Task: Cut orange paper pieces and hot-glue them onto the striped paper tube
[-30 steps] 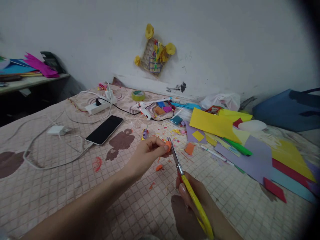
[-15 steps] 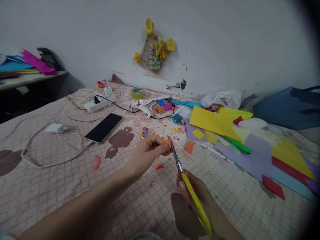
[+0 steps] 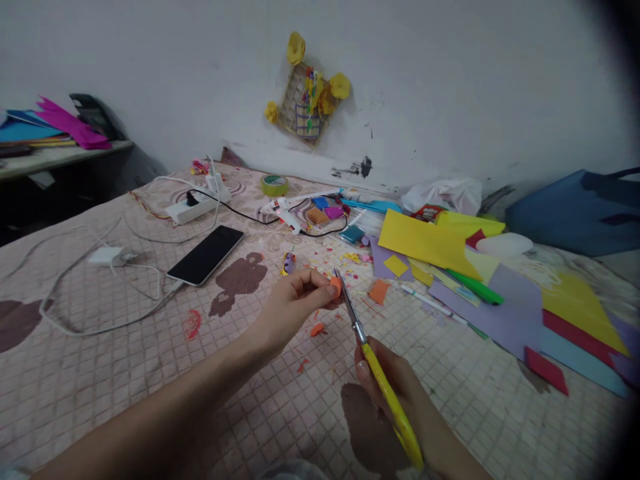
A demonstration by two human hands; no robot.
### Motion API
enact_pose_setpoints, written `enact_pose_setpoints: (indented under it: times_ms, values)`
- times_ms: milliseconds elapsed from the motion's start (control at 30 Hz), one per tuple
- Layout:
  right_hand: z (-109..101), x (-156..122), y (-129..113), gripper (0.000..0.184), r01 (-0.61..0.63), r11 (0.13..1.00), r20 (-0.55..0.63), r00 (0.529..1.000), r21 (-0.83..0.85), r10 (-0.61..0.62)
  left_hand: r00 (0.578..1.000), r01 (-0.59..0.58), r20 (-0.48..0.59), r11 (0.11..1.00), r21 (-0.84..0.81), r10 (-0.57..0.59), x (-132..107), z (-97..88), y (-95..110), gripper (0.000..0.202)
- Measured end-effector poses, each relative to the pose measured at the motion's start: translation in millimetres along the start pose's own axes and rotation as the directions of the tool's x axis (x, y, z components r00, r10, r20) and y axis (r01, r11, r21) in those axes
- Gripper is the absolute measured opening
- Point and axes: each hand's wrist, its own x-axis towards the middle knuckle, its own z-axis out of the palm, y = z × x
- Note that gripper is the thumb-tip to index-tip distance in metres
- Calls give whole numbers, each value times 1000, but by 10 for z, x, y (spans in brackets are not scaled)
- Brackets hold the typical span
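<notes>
Watching the left hand [image 3: 293, 303]: fingers pinching a small orange piece [image 3: 335, 287] over the worktop [image 3: 280, 413]; I'm using that piece as clock centre. Right hand [image 3: 393, 377] at 5 o'clock, fingers wrapped round the scissors [image 3: 359, 332], blades nearly together and right beside the piece. I can't tell if they bite. Orange scrap [image 3: 379, 291] at 3, yellow sheet [image 3: 425, 239] at 2, glue gun [image 3: 287, 217] at 11, phone [image 3: 206, 256] at 9.
</notes>
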Motion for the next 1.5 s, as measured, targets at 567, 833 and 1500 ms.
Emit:
enact_pose_setpoints:
  times_ms: [567,833,1500]
  values:
    - [-38,-9,-39,31,-14,995,7,1000,-103,15,1000,-13,1,1000,-27,14,25,-21,-25,14]
    - [-27,3,-10,29,-29,996,10,1000,-84,30,1000,-7,-7,1000,-26,7,38,-35,-14,14]
    - [-36,10,158,42,-23,988,66,998,150,13,999,28,40,1000,-3,-28,47,-63,-34,15]
